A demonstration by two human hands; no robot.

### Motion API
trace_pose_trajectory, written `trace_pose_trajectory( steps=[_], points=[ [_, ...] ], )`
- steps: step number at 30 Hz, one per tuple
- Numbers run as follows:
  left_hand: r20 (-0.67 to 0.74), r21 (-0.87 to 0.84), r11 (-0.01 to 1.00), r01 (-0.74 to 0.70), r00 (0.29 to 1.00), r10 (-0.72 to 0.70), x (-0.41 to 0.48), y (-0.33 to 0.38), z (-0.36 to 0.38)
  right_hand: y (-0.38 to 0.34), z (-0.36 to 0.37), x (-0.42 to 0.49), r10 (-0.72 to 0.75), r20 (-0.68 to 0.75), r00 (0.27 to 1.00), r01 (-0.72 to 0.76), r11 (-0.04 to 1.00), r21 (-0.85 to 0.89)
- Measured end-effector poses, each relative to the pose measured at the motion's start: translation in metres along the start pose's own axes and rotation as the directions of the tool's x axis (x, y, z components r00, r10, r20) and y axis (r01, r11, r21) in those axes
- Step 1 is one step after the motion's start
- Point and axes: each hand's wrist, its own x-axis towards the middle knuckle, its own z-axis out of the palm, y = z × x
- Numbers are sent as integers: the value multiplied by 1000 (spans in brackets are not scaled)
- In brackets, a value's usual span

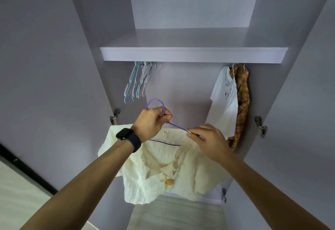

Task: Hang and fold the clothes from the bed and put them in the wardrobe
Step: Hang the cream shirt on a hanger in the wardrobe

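A cream textured top (159,171) with a small tan button hangs on a purple hanger (176,125) in front of the open wardrobe. My left hand (152,121), with a black watch on the wrist, grips the hanger's neck just under its hook. My right hand (208,139) pinches the top's shoulder where it meets the hanger's right arm. The hanger's hook sits below the shelf, apart from the rail.
Several empty hangers (137,81) hang at the rail's left end. A white T-shirt (224,99) and a plaid orange garment (242,103) hang at the right end. A shelf (194,54) spans the wardrobe above. Both doors stand open at the sides.
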Motion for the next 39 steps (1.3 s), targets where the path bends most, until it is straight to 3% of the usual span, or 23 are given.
trace_pose_trajectory(
  steps=[3, 5, 8, 14, 20, 25, 29, 35, 39],
  points=[
    [19, 4, 1000, 6, 1000, -6, 0, 0, 6, -6, 0, -2, 34, -29, 999, -31, 997, 76],
    [40, 5, 1000, 17, 999, -17, 2, 0, 10, -7, -2, 0, 88, 66, 994, -96, 988, 118],
    [43, -7, 999, 40, 998, -39, 6, 0, 15, -5, -2, 4, 134, 184, 974, -145, 988, 47],
    [80, 32, 999, 36, 996, -39, 12, 1, 33, -1, 1, 0, 163, 257, 952, -157, 987, -45],
    [119, 35, 999, 36, 992, -40, 21, -3, 46, -2, 5, -6, 135, 205, 970, -104, 983, -152],
    [116, 9, 998, 58, 991, -59, 37, -9, 48, -8, 4, 1, 241, 262, 935, -174, 951, -257],
    [111, 11, 999, 46, 993, -47, 49, -13, 45, -7, 4, 8, 300, 191, 935, -241, 929, -280],
    [166, 313, 949, -50, 986, -3, 58, -47, 36, 6, 1, 34, 455, 166, 875, -377, 855, -357],
    [87, 440, 895, -73, 995, 38, 83, -55, 24, 20, -2, 63, 530, 137, 837, -439, 800, -410]
  ],
)
